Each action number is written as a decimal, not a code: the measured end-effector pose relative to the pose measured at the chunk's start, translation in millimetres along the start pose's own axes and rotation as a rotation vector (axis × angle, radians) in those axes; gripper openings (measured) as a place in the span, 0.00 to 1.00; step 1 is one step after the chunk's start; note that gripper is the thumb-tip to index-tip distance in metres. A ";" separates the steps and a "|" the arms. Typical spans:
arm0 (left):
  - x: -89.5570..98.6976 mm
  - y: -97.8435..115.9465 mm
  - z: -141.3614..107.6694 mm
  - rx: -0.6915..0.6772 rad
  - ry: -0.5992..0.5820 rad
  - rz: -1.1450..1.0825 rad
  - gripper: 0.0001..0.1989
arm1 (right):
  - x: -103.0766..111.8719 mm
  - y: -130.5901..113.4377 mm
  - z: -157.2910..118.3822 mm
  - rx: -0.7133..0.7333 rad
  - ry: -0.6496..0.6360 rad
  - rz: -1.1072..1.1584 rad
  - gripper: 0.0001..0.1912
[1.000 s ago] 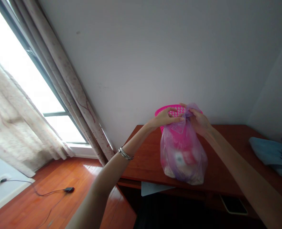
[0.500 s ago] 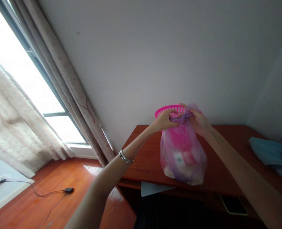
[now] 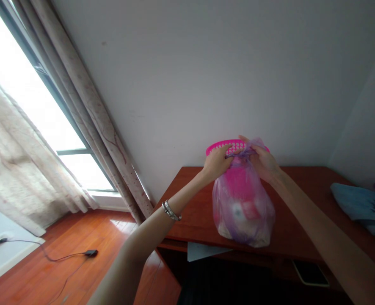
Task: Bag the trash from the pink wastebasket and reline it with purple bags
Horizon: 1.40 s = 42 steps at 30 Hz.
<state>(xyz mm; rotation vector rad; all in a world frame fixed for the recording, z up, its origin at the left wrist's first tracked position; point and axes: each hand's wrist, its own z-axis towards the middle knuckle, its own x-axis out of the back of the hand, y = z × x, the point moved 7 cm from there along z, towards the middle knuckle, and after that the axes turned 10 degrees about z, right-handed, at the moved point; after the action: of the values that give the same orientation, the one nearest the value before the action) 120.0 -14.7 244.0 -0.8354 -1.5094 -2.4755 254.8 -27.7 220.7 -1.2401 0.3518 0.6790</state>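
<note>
Bag of purple-tinted plastic (image 3: 243,207) bulges just below a narrow, two-handed pinch at its gathered neck, held by left hand (image 3: 217,163) and right hand (image 3: 263,163). Pink perforated basket rim (image 3: 221,146) shows behind the grip, reddish wooden desk (image 3: 194,212) beneath. Even pressure close to the neck best spares the thin film.

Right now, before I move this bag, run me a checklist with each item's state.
Left hand and right hand on the neck of the purple plastic bag: ok.
Neck gathered: ok.
Neck knotted: cannot tell, the hands hide it.
Bag untorn: ok, no tear shows.
Bag free of the pink perforated basket: cannot tell, the two overlap in this view.
</note>
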 end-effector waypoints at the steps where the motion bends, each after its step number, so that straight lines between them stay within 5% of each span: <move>1: -0.2 1.9 -0.3 -0.037 0.017 0.060 0.23 | -0.5 -0.1 -0.2 0.003 -0.008 -0.002 0.22; 7: 2.0 10.7 -5.0 -0.250 0.178 0.295 0.26 | -7.5 -0.3 -3.8 0.004 -0.021 0.011 0.22; 14: 2.1 8.5 -5.9 -0.205 0.202 0.158 0.28 | -4.0 2.5 -5.2 -0.047 0.012 0.031 0.21; 24: -6.3 2.6 7.1 -0.265 0.106 0.016 0.30 | -4.7 0.0 -4.3 0.005 -0.006 0.039 0.17; 29: -4.4 -1.2 11.9 -0.250 0.010 -0.287 0.27 | 9.7 -5.5 -2.2 0.051 0.020 0.058 0.17; 34: 8.4 -4.8 16.2 -0.084 -0.040 -0.598 0.26 | 15.7 -10.7 -0.9 0.071 0.008 0.033 0.16; 39: 2.4 -3.6 22.1 -0.035 -0.293 -0.428 0.25 | 14.5 -13.3 2.2 0.098 -0.039 -0.016 0.15; 42: 3.3 -1.4 27.1 -0.094 -0.289 -0.285 0.23 | 13.4 -14.2 3.3 0.104 -0.045 -0.025 0.15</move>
<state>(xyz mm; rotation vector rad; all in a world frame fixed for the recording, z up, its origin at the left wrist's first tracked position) 127.3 9.7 254.1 -1.1058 -1.7209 -2.7426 273.7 -23.2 224.4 -1.1268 0.3296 0.6585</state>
